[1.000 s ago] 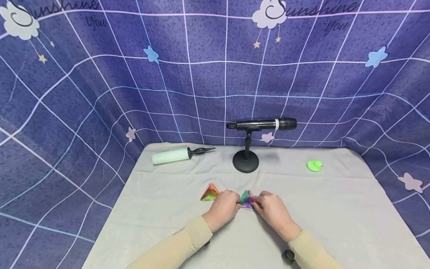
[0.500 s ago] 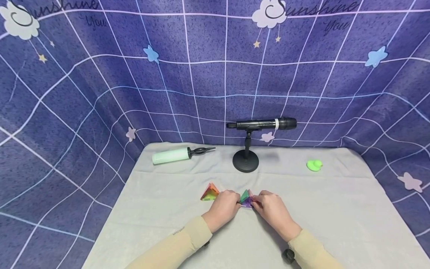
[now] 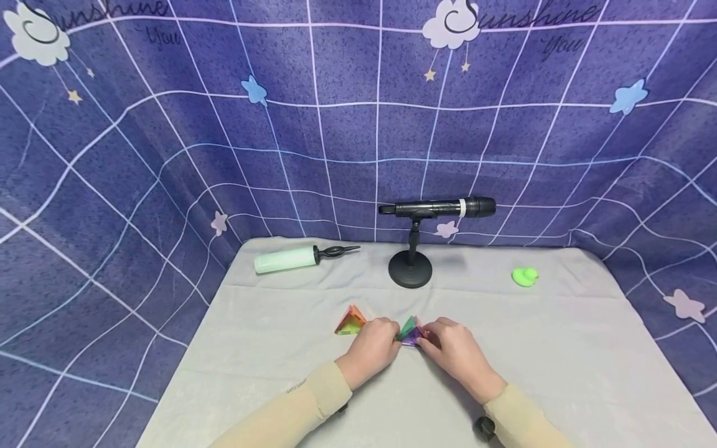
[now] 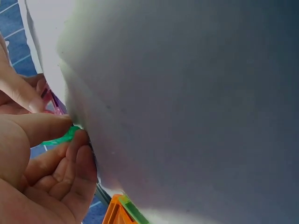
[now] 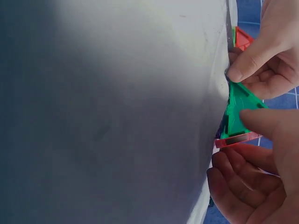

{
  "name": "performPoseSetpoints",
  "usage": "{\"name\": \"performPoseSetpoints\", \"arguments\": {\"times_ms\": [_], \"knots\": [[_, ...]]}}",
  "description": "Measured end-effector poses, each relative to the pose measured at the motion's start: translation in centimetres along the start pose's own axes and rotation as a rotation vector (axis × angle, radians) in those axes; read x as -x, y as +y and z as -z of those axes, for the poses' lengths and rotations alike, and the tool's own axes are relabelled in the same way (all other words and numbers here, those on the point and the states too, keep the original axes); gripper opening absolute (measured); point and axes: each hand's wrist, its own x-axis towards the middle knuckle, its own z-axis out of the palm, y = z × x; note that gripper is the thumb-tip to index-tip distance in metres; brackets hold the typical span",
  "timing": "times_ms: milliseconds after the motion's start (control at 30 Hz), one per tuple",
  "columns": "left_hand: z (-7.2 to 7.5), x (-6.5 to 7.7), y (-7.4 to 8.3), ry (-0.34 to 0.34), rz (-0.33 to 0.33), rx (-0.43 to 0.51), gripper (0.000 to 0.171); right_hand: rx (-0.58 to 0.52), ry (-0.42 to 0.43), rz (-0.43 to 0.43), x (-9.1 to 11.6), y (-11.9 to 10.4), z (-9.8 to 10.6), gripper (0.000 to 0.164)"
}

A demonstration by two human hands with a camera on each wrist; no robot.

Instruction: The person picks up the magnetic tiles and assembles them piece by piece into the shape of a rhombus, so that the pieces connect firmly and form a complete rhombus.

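Observation:
A small pyramid of see-through triangular magnetic tiles stands on the cloth between my hands in the head view. It has a green tile, a pink tile and a purple tile. My left hand pinches the green tile's corner between thumb and fingers. On the other side, my right hand holds the pink tile, its thumb in front and its fingers curled beneath in the right wrist view. Just beyond my left hand sits a second tile pyramid in orange, red and yellow-green, partly hidden by that hand.
A black microphone on a round-based stand is behind the hands. At the back left lies a pale green hand pump; a green toy duck sits at the back right. A patterned blue curtain hangs behind the table.
The right thumb and fingers have shifted slightly on the tile pyramid. The left hand keeps its hold, and the second pyramid stays where it was.

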Motion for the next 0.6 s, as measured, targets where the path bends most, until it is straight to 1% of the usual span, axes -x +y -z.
{"name": "performPoseSetpoints", "arguments": {"times_ms": [133, 267, 333, 400, 500, 600], "knots": [[0.1, 0.1, -0.2, -0.009, 0.002, 0.023, 0.019, -0.003, -0.021, 0.003, 0.2, 0.1, 0.2, 0.02], [0.3, 0.3, -0.4, -0.039, 0.012, 0.069, 0.013, -0.009, -0.044, 0.027, 0.6, 0.3, 0.5, 0.031], [0.6, 0.3, -0.5, -0.057, 0.018, 0.095, 0.014, -0.014, -0.057, 0.041, 0.8, 0.4, 0.6, 0.037], [0.9, 0.4, -0.6, -0.061, 0.013, 0.105, 0.019, -0.022, -0.075, 0.05, 0.9, 0.6, 0.9, 0.044], [1.6, 0.5, -0.9, -0.035, -0.024, 0.105, 0.023, -0.025, -0.098, 0.053, 0.9, 0.9, 1.2, 0.05], [2.6, 0.6, -1.6, 0.022, -0.066, 0.102, 0.025, -0.014, -0.106, 0.057, 0.8, 1.2, 1.4, 0.049]]}}
